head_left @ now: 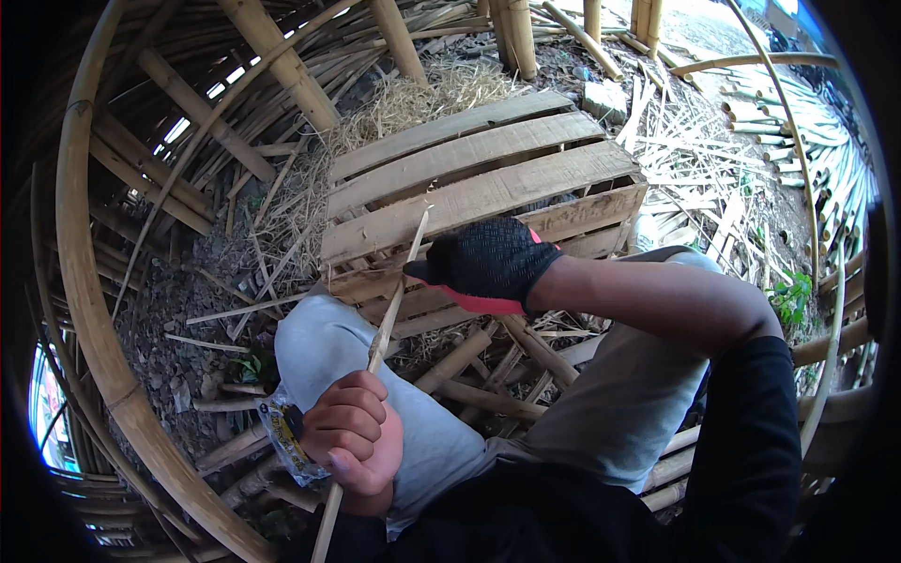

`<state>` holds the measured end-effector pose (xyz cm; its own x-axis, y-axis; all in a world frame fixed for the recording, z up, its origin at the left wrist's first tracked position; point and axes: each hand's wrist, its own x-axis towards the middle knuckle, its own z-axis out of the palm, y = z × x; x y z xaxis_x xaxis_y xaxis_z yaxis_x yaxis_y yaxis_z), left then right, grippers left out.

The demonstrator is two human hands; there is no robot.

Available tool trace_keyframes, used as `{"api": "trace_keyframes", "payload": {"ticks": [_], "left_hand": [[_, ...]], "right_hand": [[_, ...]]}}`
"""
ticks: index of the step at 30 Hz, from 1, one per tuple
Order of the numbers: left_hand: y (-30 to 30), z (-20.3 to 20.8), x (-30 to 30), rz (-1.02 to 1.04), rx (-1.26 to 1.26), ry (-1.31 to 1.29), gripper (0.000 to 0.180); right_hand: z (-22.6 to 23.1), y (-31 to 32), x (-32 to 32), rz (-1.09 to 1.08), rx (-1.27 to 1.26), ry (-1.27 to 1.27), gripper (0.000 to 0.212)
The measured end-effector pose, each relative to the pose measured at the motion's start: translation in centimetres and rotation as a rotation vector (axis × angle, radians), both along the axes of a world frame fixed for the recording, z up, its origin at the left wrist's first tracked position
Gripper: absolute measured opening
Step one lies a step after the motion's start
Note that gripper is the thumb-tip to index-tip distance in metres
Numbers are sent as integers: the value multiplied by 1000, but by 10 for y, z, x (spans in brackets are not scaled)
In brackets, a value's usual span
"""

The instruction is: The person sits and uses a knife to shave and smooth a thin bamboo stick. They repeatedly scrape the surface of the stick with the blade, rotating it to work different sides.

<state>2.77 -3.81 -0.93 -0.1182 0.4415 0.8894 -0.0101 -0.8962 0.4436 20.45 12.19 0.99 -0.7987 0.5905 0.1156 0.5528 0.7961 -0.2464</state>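
My bare left hand (352, 432) is closed around the lower part of a long, pale bamboo strip (382, 340). The strip slants up and away past my left knee, its pointed far end over the near edge of a slatted wooden crate (469, 192). My right hand (493, 266), in a black glove with red, is closed beside the strip's upper part. Its dark fingertip touches the strip or lies right against it; whatever is inside the curled fingers is hidden. The crate stands just beyond both hands.
A clear plastic packet (286, 436) lies beside my left hand. Straw and shavings (404, 113) surround the crate. Bamboo poles (460, 357) lie below it, between my legs. A thick bamboo pole (94, 310) arches along the left, and cut poles (798, 122) are piled at far right.
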Motion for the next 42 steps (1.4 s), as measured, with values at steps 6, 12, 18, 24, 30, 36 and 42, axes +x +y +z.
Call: {"api": "trace_keyframes", "payload": {"ticks": [6, 12, 18, 24, 30, 36, 42], "left_hand": [[-1, 2, 6, -43, 50, -68, 56], [-10, 2, 3, -40, 96, -131, 55], [-4, 3, -1, -76, 97, -98, 55], [-11, 5, -14, -67, 101, -39, 56], [-8, 19, -20, -14, 85, -24, 56], [15, 12, -14, -51, 6, 2, 57], [10, 9, -13, -22, -27, -18, 57]], "right_hand": [[-44, 52, 3, -369, -113, 47, 63], [-18, 12, -11, -269, -264, 102, 70], [-14, 57, 4, -555, -350, -89, 78], [-10, 51, 6, -217, -267, -154, 54], [-16, 86, 39, -185, -192, 91, 41], [-34, 74, 20, -176, -51, 89, 30], [-29, 50, -18, -36, 104, -86, 30]]}}
